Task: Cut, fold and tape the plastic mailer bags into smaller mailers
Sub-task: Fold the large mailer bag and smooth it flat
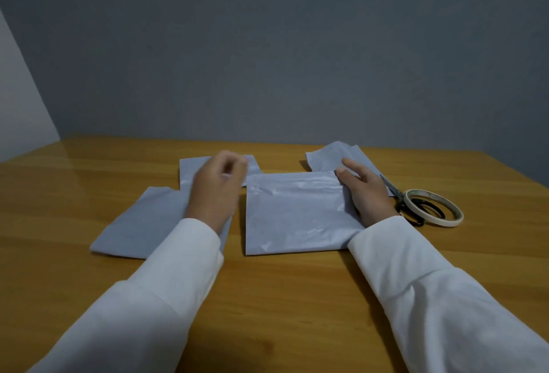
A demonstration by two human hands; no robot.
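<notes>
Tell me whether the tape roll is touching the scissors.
Touching. In the head view the tape roll lies on top of the scissors: its ring rests across the black handles, which show through its centre hole.

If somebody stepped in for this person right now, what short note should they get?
Left hand: blurred, fingers loosely curled, above the left mailers; whether it holds anything is unclear.
Right hand: fingers flat on the middle mailer's right edge.
Other grey pieces: near left, far left, far right.
Scissors and tape roll lie to the right on the table.
Done: middle mailer appears folded.
Left: probably taping; I can't see any tape on it.
</notes>
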